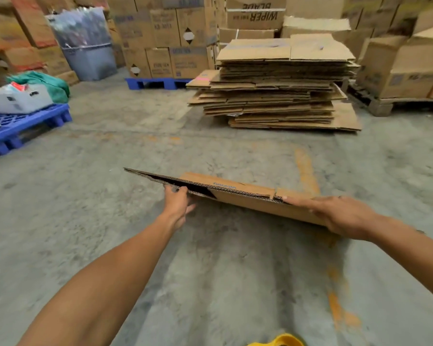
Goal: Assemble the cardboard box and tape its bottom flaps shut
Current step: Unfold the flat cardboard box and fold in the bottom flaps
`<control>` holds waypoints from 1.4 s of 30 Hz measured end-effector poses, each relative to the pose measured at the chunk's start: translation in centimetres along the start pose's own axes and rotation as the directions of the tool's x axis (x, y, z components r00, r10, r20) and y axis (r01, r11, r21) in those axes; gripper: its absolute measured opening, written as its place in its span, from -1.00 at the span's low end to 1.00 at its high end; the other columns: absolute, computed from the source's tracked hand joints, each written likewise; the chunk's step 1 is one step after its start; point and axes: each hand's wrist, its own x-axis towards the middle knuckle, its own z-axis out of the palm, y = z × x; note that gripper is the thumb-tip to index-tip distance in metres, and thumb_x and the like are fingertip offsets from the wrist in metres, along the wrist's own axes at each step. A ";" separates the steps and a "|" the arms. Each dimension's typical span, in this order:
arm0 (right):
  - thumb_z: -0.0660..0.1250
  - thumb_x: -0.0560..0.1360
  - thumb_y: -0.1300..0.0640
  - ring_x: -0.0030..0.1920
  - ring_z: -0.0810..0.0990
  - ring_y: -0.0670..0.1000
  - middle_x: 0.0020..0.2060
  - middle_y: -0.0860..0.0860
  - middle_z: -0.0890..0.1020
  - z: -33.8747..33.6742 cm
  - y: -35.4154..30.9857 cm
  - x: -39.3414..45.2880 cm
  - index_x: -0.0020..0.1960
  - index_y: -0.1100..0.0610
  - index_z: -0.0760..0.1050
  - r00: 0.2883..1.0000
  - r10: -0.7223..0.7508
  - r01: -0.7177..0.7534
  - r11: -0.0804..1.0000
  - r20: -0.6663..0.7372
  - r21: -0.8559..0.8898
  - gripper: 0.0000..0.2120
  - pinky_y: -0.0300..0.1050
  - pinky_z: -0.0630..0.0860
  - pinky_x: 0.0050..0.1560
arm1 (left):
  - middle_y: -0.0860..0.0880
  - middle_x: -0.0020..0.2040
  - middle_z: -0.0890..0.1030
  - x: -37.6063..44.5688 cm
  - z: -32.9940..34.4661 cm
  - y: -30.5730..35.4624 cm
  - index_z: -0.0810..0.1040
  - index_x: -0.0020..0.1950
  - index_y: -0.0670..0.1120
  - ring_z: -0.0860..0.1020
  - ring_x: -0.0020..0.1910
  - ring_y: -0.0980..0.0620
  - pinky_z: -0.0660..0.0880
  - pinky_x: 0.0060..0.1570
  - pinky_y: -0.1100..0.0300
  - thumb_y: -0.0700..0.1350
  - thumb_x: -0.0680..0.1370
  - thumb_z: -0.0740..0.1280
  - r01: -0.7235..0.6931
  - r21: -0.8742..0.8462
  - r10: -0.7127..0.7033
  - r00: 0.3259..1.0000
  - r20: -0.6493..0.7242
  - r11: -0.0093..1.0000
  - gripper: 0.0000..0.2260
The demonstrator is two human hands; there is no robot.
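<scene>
Grey concrete floor point(110, 196), worn and stained, with faded orange paint marks point(306, 171). Directly on it: a tall stack of flattened cardboard boxes point(280, 88), two blue plastic pallets point(28, 123) point(158, 82), a wooden pallet point(390, 104) at right. Yellow object point(283, 340) at bottom edge, unidentifiable.

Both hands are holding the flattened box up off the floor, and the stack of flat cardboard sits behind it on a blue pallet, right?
Not quite. In the head view the stack of flat cardboard lies directly on the floor, not on a blue pallet. The left hand and right hand do hold the flattened box up.
</scene>
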 end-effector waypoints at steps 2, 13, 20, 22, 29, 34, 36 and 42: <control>0.04 0.68 0.09 0.32 0.49 0.09 0.49 -0.16 0.37 -0.4 0.5 -0.1 0.36 -0.59 -0.18 1.000 -0.010 0.008 0.997 0.024 0.082 -0.37 -0.18 0.33 0.01 | -0.14 0.28 0.57 0.1 0.3 0.5 0.34 0.15 0.23 0.64 0.06 -0.12 0.59 0.03 -0.10 -0.31 0.56 0.16 -0.025 -0.018 0.026 1.000 0.018 1.000 -0.59; 0.07 0.64 0.17 0.18 0.61 0.20 0.31 0.08 0.59 -4.4 6.9 -0.3 0.35 -0.62 -0.32 0.926 0.269 -0.224 0.956 -0.263 0.192 -0.20 0.12 0.56 0.09 | -0.11 0.08 0.64 1.3 4.5 7.0 -0.17 0.59 0.16 0.66 -0.23 0.09 0.62 -0.24 0.19 -0.27 0.66 0.15 -0.257 0.135 0.227 0.952 0.206 0.957 -0.32; 0.13 0.65 0.12 -0.05 0.62 0.31 -0.03 0.32 0.67 -12.2 11.9 2.6 0.57 -0.19 0.17 0.749 0.519 -0.395 0.849 -0.412 0.351 -0.48 0.08 0.49 -0.12 | -0.24 -0.03 0.54 1.7 4.6 17.9 0.00 0.61 0.08 0.42 -0.20 -0.10 0.53 -0.14 0.00 -0.26 0.65 0.13 -0.334 0.483 0.184 0.926 0.331 0.810 -0.40; 0.13 0.64 0.12 0.11 0.58 0.34 0.15 0.32 0.63 -14.3 13.0 2.6 0.54 -0.13 0.26 0.698 0.591 -0.426 0.796 -0.404 0.430 -0.52 0.13 0.51 0.06 | -0.17 -0.11 0.54 0.9 4.4 21.5 0.16 0.57 0.12 0.46 -0.17 -0.10 0.50 -0.12 -0.08 -0.25 0.64 0.15 -0.370 0.558 0.166 0.909 0.382 0.743 -0.47; 0.15 0.64 0.16 0.33 0.48 0.26 0.35 0.18 0.55 -14.9 12.7 1.3 0.42 0.02 0.47 0.588 0.767 -0.440 0.571 -0.258 0.693 -0.62 0.08 0.43 0.27 | -0.10 0.05 0.67 -1.3 4.3 26.4 0.36 0.38 0.24 0.64 -0.05 -0.18 0.62 -0.10 -0.11 -0.23 0.65 0.14 -0.343 0.748 -0.030 0.900 0.436 0.568 -0.57; 0.17 0.64 0.18 0.40 0.44 0.16 0.38 0.13 0.52 -12.9 11.2 0.5 0.39 0.14 0.52 0.598 0.791 -0.374 0.419 -0.130 0.828 -0.65 -0.06 0.31 0.38 | 0.01 0.03 0.67 -0.3 4.0 23.7 0.41 0.30 0.26 0.59 -0.08 -0.09 0.60 -0.16 -0.06 -0.23 0.65 0.11 -0.328 0.805 -0.080 0.905 0.418 0.495 -0.60; 0.18 0.64 0.18 0.40 0.44 0.14 0.38 0.11 0.53 -13.0 11.2 0.6 0.38 0.12 0.53 0.590 0.799 -0.345 0.379 -0.116 0.859 -0.66 -0.08 0.30 0.38 | 0.02 -0.02 0.67 0.2 3.4 23.5 0.39 0.28 0.27 0.54 -0.13 -0.07 0.53 -0.21 0.05 -0.21 0.66 0.10 -0.297 0.809 -0.082 0.918 0.388 0.507 -0.62; 0.11 0.66 0.14 0.43 0.39 0.15 0.43 0.11 0.47 -13.1 11.0 1.3 0.42 0.06 0.48 0.593 0.802 -0.375 0.346 -0.064 0.860 -0.63 0.00 0.30 0.43 | -0.07 -0.14 0.67 -0.9 4.3 23.5 0.47 0.23 0.14 0.55 -0.34 -0.09 0.50 -0.46 0.16 -0.28 0.59 0.09 -0.275 0.801 -0.051 0.934 0.355 0.531 -0.60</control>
